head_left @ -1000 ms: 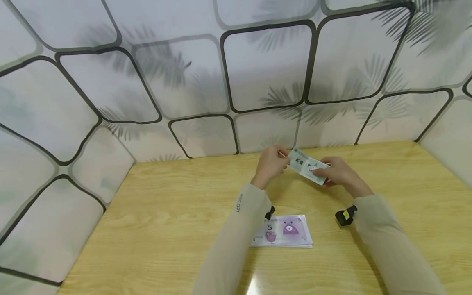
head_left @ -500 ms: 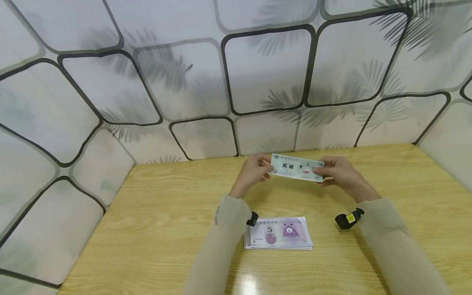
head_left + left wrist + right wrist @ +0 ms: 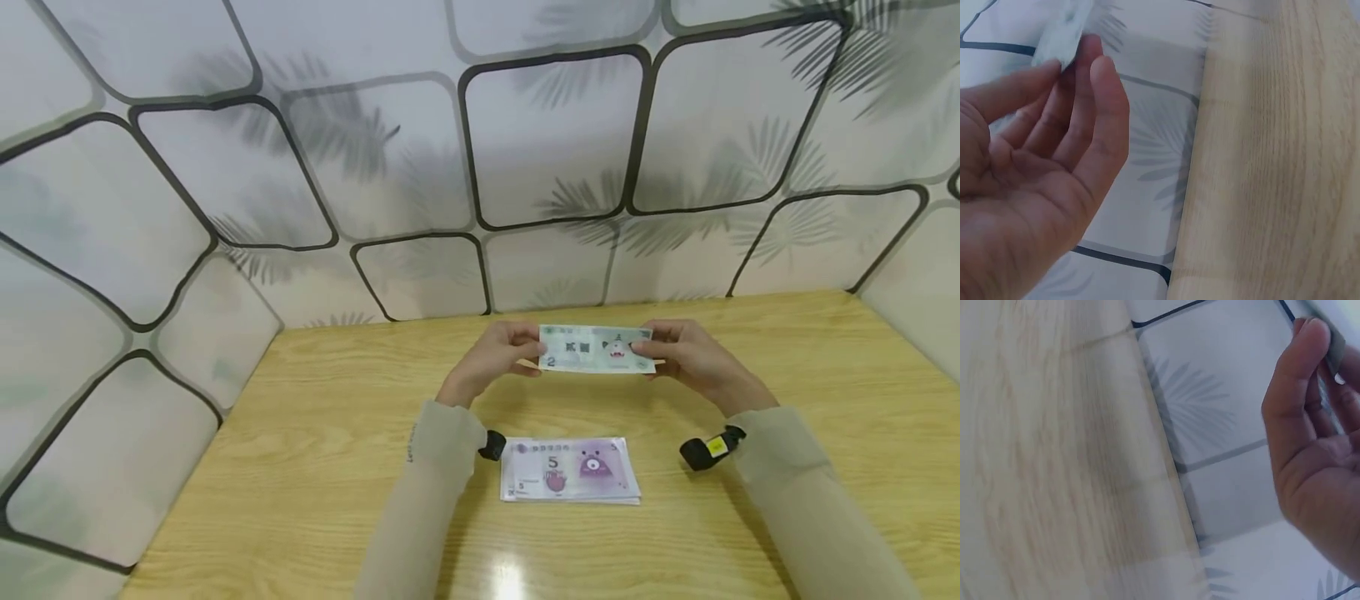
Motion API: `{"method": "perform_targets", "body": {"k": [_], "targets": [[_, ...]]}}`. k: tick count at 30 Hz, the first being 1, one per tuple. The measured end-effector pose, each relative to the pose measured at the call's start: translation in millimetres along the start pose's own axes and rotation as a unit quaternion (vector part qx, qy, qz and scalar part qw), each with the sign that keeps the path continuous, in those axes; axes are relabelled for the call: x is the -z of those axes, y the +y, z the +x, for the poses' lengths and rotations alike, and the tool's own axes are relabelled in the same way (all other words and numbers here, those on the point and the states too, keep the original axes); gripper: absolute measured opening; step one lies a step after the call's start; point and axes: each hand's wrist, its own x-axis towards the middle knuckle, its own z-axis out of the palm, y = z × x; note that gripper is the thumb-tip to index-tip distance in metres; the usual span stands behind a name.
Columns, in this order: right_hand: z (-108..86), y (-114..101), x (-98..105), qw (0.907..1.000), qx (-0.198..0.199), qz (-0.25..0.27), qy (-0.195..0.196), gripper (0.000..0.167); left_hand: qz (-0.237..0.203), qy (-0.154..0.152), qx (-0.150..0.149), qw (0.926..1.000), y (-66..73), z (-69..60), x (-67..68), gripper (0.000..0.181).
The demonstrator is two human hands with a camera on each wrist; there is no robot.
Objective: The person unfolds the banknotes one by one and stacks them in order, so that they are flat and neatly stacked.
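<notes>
A pale green play banknote [image 3: 592, 350] marked 2, with a small cartoon figure, is held up flat-faced above the far part of the table. Its left end is pinched between the thumb and fingers of my left hand [image 3: 497, 354]; my right hand [image 3: 693, 358] pinches the right end. In the left wrist view the note [image 3: 1063, 34] rises blurred from the left hand [image 3: 1041, 150]. Only an edge of the note [image 3: 1335, 350] shows by the right hand [image 3: 1316, 431] in the right wrist view. Nearer lies a stack of purple play banknotes [image 3: 570, 471], a 5 on top.
The light wood table [image 3: 337, 433] reaches back to a wall [image 3: 420, 183] patterned with dark rounded outlines and leaf shadows. Black wrist cameras sit at the left cuff [image 3: 492, 445] and the right cuff [image 3: 708, 450], close to the purple stack on the left side.
The left hand has moved left and taken the green note's left end. The note has swung from a slant to nearly level, now stretched between both hands. The purple stack stays put.
</notes>
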Motion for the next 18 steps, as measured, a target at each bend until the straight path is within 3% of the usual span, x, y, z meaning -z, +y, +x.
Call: {"method": "perform_targets", "body": {"k": [4, 7, 11, 18], "targets": [[2.7, -0.5, -2.9, 0.9989, 0.025, 0.004, -0.039, 0.030, -0.009, -0.040, -0.006, 0.9991, -0.1, -1.0, 1.1, 0.009], [3.1, -2.9, -6.0, 0.9977, 0.032, -0.004, -0.059, 0.030, 0.001, -0.046, -0.017, 0.9988, 1.2, -1.7, -2.2, 0.009], [3.6, -4.0, -11.1, 0.9953, 0.045, 0.008, -0.085, 0.030, 0.026, -0.025, -0.028, 0.9990, 2.6, -4.1, -4.3, 0.009], [2.9, -1.9, -21.9, 0.9890, 0.074, 0.027, -0.125, 0.031, 0.053, 0.045, -0.026, 0.9972, -1.0, -13.8, 1.2, 0.007]]}}
